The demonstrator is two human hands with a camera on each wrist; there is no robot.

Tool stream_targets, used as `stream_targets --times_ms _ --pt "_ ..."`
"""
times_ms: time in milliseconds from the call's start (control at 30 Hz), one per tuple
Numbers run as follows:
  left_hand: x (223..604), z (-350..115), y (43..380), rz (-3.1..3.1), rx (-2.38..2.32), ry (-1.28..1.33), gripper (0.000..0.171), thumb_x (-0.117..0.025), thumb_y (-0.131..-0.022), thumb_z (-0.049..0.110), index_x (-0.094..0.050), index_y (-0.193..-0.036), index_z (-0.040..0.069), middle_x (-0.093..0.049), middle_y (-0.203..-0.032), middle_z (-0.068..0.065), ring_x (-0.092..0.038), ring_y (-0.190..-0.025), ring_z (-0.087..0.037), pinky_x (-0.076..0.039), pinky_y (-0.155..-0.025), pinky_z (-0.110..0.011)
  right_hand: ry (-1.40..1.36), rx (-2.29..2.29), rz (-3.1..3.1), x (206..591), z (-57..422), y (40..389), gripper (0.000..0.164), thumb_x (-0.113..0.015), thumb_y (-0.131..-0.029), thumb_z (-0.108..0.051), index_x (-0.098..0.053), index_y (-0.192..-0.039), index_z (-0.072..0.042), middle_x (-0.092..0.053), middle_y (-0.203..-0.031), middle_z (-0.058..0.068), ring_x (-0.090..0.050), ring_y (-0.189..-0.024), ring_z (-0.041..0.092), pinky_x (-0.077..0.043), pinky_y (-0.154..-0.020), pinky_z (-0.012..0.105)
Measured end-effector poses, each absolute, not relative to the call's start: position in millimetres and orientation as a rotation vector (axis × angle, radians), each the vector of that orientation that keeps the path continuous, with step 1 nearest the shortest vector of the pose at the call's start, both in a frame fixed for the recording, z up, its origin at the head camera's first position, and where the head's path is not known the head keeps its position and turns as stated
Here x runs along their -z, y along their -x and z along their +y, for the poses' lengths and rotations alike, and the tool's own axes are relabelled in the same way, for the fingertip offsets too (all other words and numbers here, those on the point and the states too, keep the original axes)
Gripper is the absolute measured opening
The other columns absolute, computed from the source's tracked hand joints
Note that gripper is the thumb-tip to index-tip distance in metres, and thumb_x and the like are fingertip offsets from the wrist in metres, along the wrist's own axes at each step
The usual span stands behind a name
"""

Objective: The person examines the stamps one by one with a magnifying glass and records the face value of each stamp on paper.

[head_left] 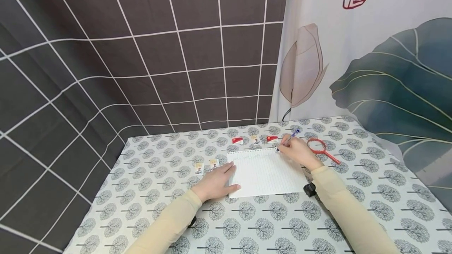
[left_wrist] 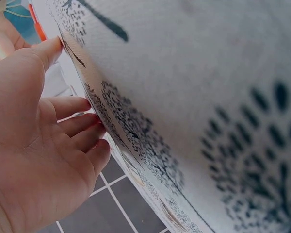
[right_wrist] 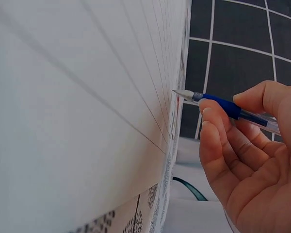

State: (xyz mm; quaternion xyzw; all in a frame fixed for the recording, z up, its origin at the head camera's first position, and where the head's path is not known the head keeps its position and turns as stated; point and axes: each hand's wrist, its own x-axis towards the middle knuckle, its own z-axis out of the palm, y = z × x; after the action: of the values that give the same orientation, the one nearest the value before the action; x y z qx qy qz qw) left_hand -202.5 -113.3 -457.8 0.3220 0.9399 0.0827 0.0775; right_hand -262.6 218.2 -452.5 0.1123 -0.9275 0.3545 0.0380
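Observation:
A sheet of lined paper with a perforated top edge lies on the patterned tablecloth, faint writing along its upper lines. My right hand grips a blue pen between thumb and fingers, its tip right at the paper's top line near the right side. The pen's upper end slants up and away in the head view. My left hand rests flat over the paper's left edge, thumb and fingers stretched out. In the left wrist view the left hand's fingertips meet the table surface.
A red magnifying glass lies right of the right hand. Beyond the paper are two red-and-white cards with a yellowish stamp-like card between them. Two similar small cards lie by the left fingertips. Hanging curtains border the table.

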Motion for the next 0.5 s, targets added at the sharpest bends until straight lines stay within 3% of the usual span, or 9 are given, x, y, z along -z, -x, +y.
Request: stream_targets --times_ms 300,500 --pt "459.6 -113.1 203.5 2.820 -0.226 -0.963 0.079 -0.050 -0.100 0.058 -0.036 -0.155 0.002 -0.029 -0.163 -0.014 -0.033 -0.148 -0.031 -0.031 -0.120 -0.043 -0.293 -1.104 -2.849 451.3 219.1 262.3 0.024 -0.061 -0.095 -0.020 -0.069 -0.080 -0.003 -0.056 -0.057 0.000 -0.039 -0.046 0.010 -0.033 -0.041 0.021" --pt "460.8 -113.2 203.7 2.821 -0.224 -0.964 0.079 -0.050 -0.100 0.058 -0.036 -0.155 0.002 -0.029 -0.163 -0.014 -0.033 -0.148 -0.031 -0.031 -0.120 -0.043 -0.298 -1.103 -2.840 450.2 220.8 260.2 0.018 -0.062 -0.095 -0.019 -0.067 -0.088 -0.003 -0.056 -0.056 -0.001 -0.037 -0.046 0.009 -0.031 -0.040 0.021"
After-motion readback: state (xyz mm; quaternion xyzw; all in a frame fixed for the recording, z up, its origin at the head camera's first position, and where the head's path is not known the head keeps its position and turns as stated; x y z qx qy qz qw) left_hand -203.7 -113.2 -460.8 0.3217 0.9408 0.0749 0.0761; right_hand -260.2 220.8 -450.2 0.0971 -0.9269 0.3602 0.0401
